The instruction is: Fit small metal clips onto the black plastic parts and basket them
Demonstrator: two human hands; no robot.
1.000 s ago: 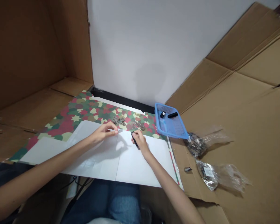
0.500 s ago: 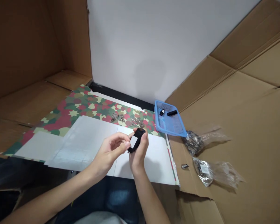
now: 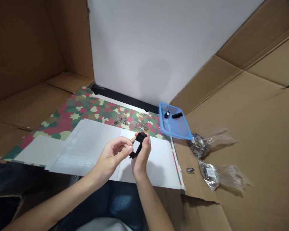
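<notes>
A small black case with a white label [image 3: 136,146] is held tilted above the white sheets. My right hand [image 3: 141,158] is wrapped round it from the right, thumb along its side edge. My left hand [image 3: 110,156] pinches at the case's left edge beside the label, thumb and forefinger close together. Whatever lies under those left fingertips is hidden. Just beyond the case, small metal parts [image 3: 142,125] lie in a loose pile, with another pile of small metal parts [image 3: 120,120] to their left.
A blue basket [image 3: 162,126] at the back right holds a labelled black piece [image 3: 167,115] and a longer black piece [image 3: 177,115]. Two clear bags of metal parts [image 3: 199,146] [image 3: 209,175] lie on cardboard at right, near a small metallic piece [image 3: 190,170]. Camouflage-patterned sheeting [image 3: 69,112] covers the table.
Both hands and the black case have shifted very slightly left in the view. The hold on the case looks the same.
</notes>
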